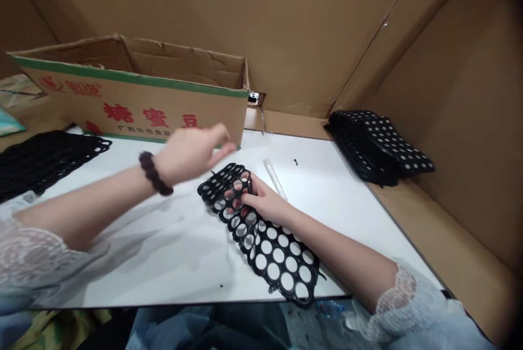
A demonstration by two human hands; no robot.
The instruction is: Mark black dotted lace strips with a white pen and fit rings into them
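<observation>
My right hand (261, 197) holds a black sheet full of round holes (281, 255), its fingers curled round the upper part. That part is folded over, while the lower part lies on the white table near its front edge. Fingertips show through some of the holes. My left hand (192, 153) is raised over the table, left of the sheet and in front of the cardboard box. Its thumb and forefinger are bent with a gap between them, slightly blurred, and no object shows there. A dark beaded band circles the left wrist.
An open cardboard box (212, 113) with red lettering stands at the back left. More black perforated sheets lie at the left (44, 159), and a stack (379, 146) rests at the right. A whitish stick (275, 178) and small black scraps (296, 162) lie on the table (155, 263). Cardboard walls surround it.
</observation>
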